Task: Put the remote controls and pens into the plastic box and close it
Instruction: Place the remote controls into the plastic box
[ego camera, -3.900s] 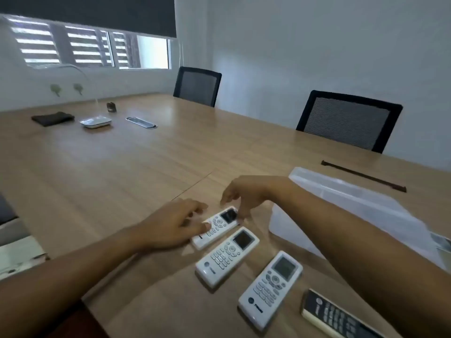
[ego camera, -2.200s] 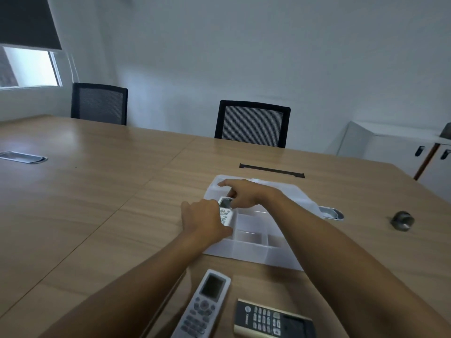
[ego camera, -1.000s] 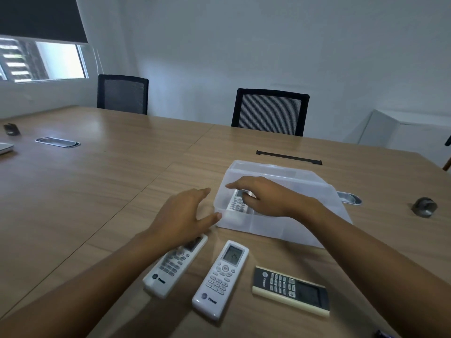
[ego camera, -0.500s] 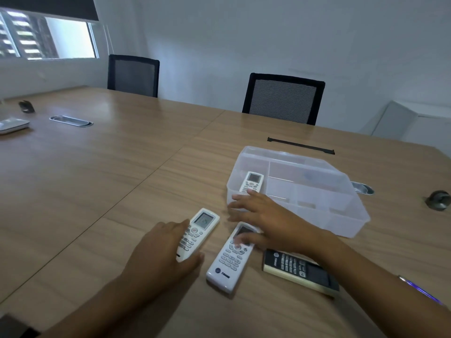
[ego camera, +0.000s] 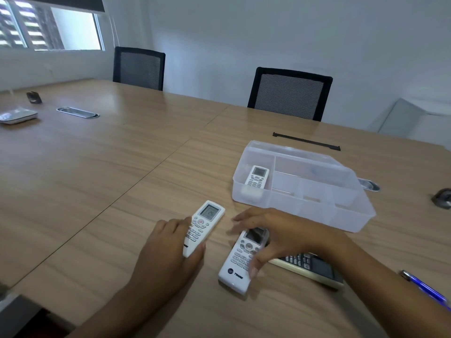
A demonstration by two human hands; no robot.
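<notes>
A clear plastic box [ego camera: 351, 219] stands open on the wooden table, right of centre. One white remote [ego camera: 256, 177] lies in its left compartment. My left hand [ego camera: 168, 250] grips the near end of a second white remote [ego camera: 207, 219] on the table. My right hand [ego camera: 283, 234] spans a third white remote [ego camera: 240, 262], fingers over its screen and thumb on its right side. A black remote [ego camera: 314, 267] lies just right of it, partly under my right wrist. A blue pen [ego camera: 425, 287] lies at the right edge, near my forearm.
Two black mesh chairs [ego camera: 290, 93] [ego camera: 139, 67] stand at the table's far side. A black strip [ego camera: 306, 141] lies behind the box, a metal grommet [ego camera: 369, 185] to its right and a dark round object [ego camera: 443, 198] beyond. A white device [ego camera: 17, 115] sits far left.
My right hand left the box, where one remote now lies, and came down on the middle remote. My left hand has closed on the left remote. The view tilted down.
</notes>
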